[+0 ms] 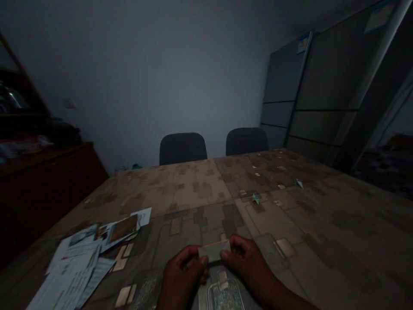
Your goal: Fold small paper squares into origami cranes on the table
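Paper (213, 251), flat, straight-edged, pinched between both hands (184, 272) (248, 260); rectangle-patterned tablecloth (322, 224) below.

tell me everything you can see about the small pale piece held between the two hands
The small pale piece looks like paper, roughly rectangular and wider than tall, with a brownish line along its top edge. The left hand pinches its left end, the right hand its right. It is held over the patterned tabletop; any markings are too dim to tell.
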